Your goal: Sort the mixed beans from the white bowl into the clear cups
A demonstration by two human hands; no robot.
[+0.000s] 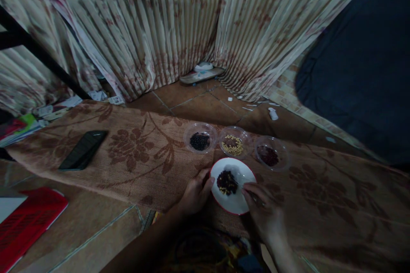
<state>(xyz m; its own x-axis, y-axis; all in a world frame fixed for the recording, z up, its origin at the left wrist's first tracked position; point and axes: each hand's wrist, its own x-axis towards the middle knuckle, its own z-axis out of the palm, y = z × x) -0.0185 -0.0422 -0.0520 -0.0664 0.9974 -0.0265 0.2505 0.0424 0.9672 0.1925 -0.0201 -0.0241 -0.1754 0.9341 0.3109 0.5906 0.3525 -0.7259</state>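
A white plate with a red rim (246, 170) sits on the cloth-covered bench and bears a mixed heap of dark and yellow beans (226, 182). My left hand (196, 192) grips the plate's left edge, thumb at the rim. Over the plate's right side, my right hand (264, 209) is closed around a thin spoon (255, 197); its tip is hard to make out beside the heap. Behind the plate stand three clear plastic bowls: one with black beans (199, 141), one with yellow beans (232, 145) and one with dark red beans (268, 155).
A dark phone (83, 150) lies on the patterned brown cloth (179, 179) to the left. Beyond the bench are striped curtains (179, 21), a skateboard (202, 76) and scraps on the tiled floor. A red item (35, 222) is at lower left, a dark covered shape (358, 68) at right.
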